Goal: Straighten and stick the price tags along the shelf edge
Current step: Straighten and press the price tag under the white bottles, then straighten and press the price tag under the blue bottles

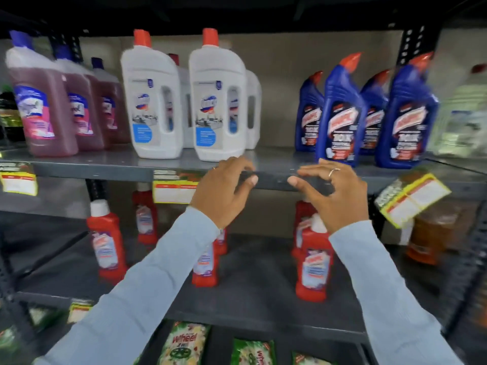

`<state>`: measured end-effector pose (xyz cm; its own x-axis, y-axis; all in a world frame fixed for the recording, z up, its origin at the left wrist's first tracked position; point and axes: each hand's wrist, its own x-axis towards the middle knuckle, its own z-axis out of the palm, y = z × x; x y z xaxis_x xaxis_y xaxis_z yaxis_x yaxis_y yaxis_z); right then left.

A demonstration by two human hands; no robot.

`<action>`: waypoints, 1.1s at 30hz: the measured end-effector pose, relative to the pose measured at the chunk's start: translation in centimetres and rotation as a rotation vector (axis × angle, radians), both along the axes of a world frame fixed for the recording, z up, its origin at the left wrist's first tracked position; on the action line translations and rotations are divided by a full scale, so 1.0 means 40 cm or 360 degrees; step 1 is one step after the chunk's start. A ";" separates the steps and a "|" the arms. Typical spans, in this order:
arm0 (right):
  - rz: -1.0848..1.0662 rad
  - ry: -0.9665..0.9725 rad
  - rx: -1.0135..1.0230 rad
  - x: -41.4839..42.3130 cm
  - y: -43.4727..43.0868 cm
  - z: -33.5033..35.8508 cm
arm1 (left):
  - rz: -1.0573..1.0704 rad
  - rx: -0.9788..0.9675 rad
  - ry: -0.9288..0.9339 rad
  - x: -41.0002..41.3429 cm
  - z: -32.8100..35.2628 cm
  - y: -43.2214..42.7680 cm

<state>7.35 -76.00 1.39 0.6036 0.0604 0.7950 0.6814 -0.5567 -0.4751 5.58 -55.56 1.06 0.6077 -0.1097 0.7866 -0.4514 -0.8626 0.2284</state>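
Observation:
Yellow-bordered price tags hang from the grey shelf edge (274, 177). One tag (174, 187) hangs straight just left of my left hand (224, 191). Another tag (18, 180) sits at the far left. A third tag (412, 198) at the right hangs tilted, its right end raised. My right hand (334, 193) is in front of the bare shelf edge, fingers curled and apart, a ring on one finger. Both hands hold nothing, with a gap of bare edge between them. The image is motion-blurred.
On the upper shelf stand pink bottles (42, 101), white bottles (218, 101) and blue bottles (340, 114). Red bottles (108, 241) stand on the shelf below. Green packets (184, 343) lie at the bottom. A dark upright post (411, 46) rises at the right.

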 end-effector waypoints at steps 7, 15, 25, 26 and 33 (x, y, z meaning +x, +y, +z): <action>-0.0384 0.0088 -0.0542 0.090 -0.407 0.081 | -0.0138 0.0102 -0.0023 0.072 -0.082 -0.326; -0.0285 0.0299 -0.0904 0.128 -0.484 0.114 | 0.0155 -0.0182 0.0171 0.135 -0.075 -0.537; -0.0238 0.0364 -0.1049 0.134 -0.468 0.147 | 0.0384 -0.0199 0.0201 0.130 -0.049 -0.566; -0.0166 0.0411 -0.0956 0.133 -0.477 0.136 | 0.0376 -0.0177 0.0197 0.126 -0.044 -0.563; -0.0268 0.0157 -0.0935 0.118 -0.502 -0.015 | 0.0437 0.0391 0.0194 0.120 -0.052 -0.542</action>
